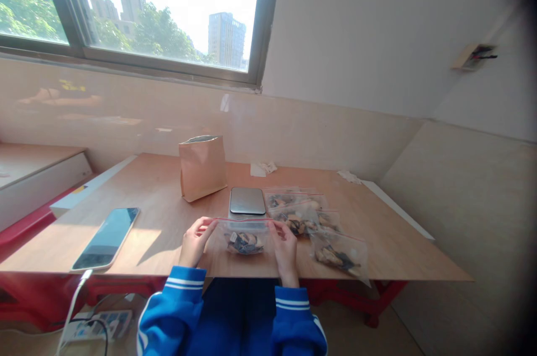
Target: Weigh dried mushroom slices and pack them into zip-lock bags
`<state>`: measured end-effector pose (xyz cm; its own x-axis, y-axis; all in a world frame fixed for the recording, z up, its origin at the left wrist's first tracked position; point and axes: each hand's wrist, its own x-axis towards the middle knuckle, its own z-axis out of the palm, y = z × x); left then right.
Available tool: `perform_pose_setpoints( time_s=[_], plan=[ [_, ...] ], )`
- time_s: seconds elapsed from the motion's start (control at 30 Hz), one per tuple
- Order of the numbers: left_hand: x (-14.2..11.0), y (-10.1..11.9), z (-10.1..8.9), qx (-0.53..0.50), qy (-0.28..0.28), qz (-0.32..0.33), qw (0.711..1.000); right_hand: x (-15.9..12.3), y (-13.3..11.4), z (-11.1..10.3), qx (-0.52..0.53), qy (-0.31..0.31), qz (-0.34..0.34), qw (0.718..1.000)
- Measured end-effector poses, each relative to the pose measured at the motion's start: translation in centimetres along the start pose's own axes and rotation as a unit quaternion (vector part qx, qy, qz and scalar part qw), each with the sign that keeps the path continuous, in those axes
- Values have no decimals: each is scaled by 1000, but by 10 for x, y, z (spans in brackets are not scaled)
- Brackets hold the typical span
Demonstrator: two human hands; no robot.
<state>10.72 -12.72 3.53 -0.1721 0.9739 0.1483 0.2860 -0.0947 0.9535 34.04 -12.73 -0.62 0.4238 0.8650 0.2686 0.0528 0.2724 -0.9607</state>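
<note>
A clear zip bag with dark and pale dried pieces inside is held upright over the near edge of the wooden table. My left hand pinches the left end of its red-lined top. Its right end is pinched by my right hand. Just behind the bag lies a small flat silver scale. A brown paper pouch stands open behind and to the left of the scale.
Several filled zip bags lie to the right of my hands, one overhanging the table's front edge. A phone with a white cable lies at the left front. Crumpled paper scraps sit by the back wall. A power strip lies on the floor.
</note>
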Motion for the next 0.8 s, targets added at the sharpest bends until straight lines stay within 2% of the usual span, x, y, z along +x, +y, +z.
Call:
perform_pose_setpoints(
  time_s=[0.27,0.4,0.63,0.8],
  plan=[
    [2,-5,6,-2,20,0,1000,1,4,2,19,4,5,1000],
    [6,-5,5,-22,-10,-2,1000,2,2,6,41,0,13,999],
    [11,1,9,-53,-63,4,997,3,3,4,90,-60,38,993],
    [14,-11,15,-48,-86,15,995,5,9,7,88,-34,56,994]
  ],
)
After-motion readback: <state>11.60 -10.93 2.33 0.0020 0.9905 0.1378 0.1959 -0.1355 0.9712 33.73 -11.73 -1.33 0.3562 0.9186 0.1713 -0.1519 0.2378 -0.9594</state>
